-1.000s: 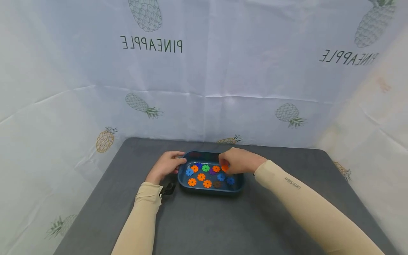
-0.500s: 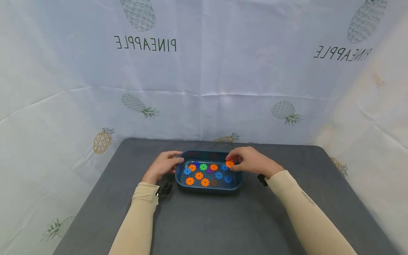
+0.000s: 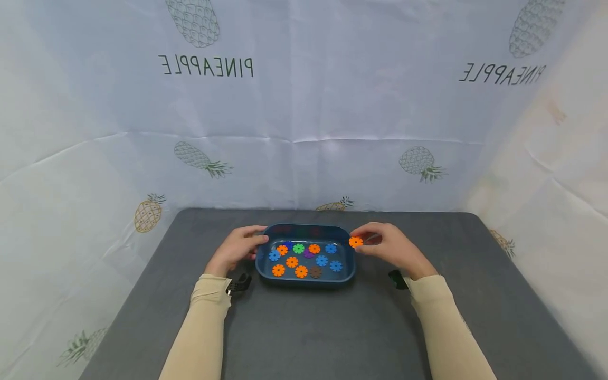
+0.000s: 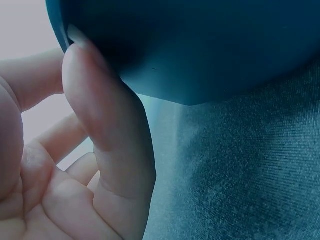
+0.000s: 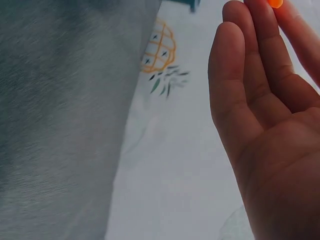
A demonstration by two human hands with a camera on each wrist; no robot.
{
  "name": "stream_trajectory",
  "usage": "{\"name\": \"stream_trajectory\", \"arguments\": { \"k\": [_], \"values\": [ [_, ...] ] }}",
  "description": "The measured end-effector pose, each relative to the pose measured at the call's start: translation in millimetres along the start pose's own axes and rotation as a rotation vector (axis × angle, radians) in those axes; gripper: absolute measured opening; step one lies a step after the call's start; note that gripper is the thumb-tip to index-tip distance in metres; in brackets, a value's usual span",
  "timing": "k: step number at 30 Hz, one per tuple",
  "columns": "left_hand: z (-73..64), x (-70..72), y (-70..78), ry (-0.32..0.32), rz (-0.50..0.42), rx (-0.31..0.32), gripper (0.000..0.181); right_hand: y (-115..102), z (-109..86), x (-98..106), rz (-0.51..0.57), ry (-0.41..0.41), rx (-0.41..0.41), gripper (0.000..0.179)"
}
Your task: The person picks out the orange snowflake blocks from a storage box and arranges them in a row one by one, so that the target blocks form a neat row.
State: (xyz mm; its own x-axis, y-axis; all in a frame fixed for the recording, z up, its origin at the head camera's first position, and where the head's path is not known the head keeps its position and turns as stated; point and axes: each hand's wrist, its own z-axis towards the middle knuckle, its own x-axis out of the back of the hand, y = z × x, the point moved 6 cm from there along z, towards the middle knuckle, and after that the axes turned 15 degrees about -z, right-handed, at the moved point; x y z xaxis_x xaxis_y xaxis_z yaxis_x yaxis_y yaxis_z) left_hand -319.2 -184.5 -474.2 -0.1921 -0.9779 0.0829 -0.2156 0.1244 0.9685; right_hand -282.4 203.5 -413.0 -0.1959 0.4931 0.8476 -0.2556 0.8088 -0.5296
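A dark blue tray [image 3: 305, 283] sits on the table, with several flat, notched plastic discs lying inside: orange, blue, green, purple and brown. At its left end, my left hand [image 3: 235, 251] grips the wall; in the left wrist view the thumb [image 4: 102, 105] presses the tray's outer side [image 4: 200, 55] and a finger lies behind it. My right hand [image 3: 393, 249] pinches an orange notched disc [image 3: 355, 242] between thumb and fingertips, just at the tray's right rim. Only a sliver of that orange disc [image 5: 275, 3] shows in the right wrist view, above the fingers.
The dark grey table [image 3: 309, 332] stretches around the tray on every side. A white cloth [image 3: 304, 174] with pineapple prints hangs behind it and along both sides.
My right hand has lifted the orange disc from the tray's right part and carried it right to the rim. The left hand stays on the tray's left end. The head view has shifted slightly.
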Motion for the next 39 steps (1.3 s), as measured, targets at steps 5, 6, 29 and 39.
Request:
{"name": "stream_trajectory", "arguments": {
  "k": [5,6,29,39],
  "values": [
    [1.0,3.1,-1.0,0.01,-0.006,0.008,0.05,20,-2.1,-4,0.006,0.031,-0.032,0.036],
    [1.0,3.6,-1.3,0.013,-0.009,0.01,0.05,23,-1.6,-6,0.002,0.029,-0.034,0.035],
    [1.4,3.5,-2.0,0.018,-0.017,0.029,0.055,61,6.6,-31,-0.036,-0.027,-0.111,0.032],
    [0.4,3.6,-1.9,0.007,-0.022,0.035,0.055,59,9.1,-34,-0.079,-0.033,-0.114,0.031]
  ]
}}
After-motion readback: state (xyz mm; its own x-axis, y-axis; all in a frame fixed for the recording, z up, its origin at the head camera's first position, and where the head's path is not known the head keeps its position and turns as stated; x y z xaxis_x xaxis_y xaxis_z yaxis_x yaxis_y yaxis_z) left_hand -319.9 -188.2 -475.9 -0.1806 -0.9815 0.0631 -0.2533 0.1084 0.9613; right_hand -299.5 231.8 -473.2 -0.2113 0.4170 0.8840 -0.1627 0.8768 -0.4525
